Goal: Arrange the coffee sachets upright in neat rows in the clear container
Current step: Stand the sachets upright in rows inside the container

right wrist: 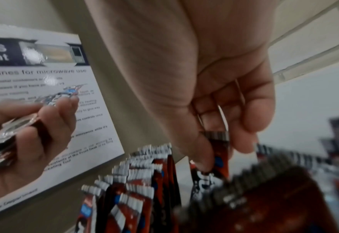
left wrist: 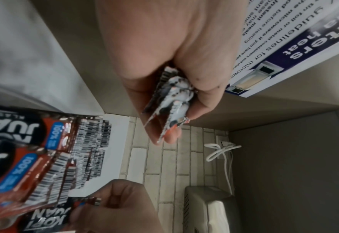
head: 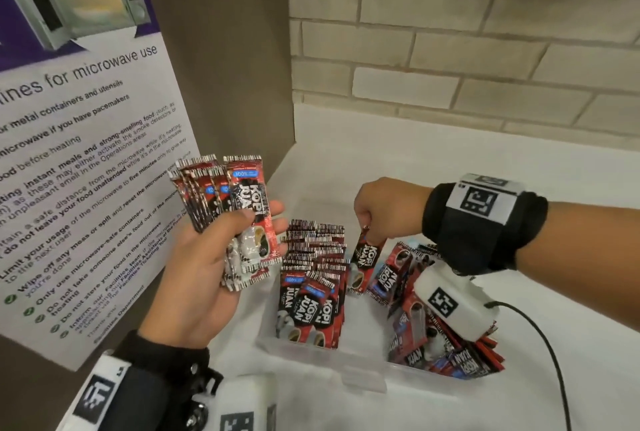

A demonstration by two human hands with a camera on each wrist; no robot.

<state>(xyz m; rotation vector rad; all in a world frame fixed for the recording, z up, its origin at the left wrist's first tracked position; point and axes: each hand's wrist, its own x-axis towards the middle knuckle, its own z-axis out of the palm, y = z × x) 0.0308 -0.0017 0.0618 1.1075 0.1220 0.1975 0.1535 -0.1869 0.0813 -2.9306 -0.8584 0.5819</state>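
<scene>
Head view: the left hand (head: pixel 194 268) is gripping a fanned bundle of sachets (head: pixel 242 216), thumb pressing across the front one and fingers curling behind, holding it up above the white desk (head: pixel 450 160) just left of the clear container (head: pixel 363 382). The right hand (head: pixel 384 209) is hanging over the middle of the container, fingers curling down and pinching a single sachet (head: pixel 367 257) by its top edge, so the sachet is dangling upright between the two groups inside. On the container's left side, rows of sachets (head: pixel 315 285) are standing upright and packed closely together; on the right side, a loose heap of sachets (head: pixel 433 326) is leaning and lying at all angles. From the left wrist camera, the bundle's lower ends are sticking out between palm and fingers. The right wrist camera is blurring, but thumb and fingers are plainly closing on the single sachet's crimped top. A microwave poster (head: pixel 79 140) is leaning on the brown wall at left, with a brick wall (head: pixel 467 32) behind.
</scene>
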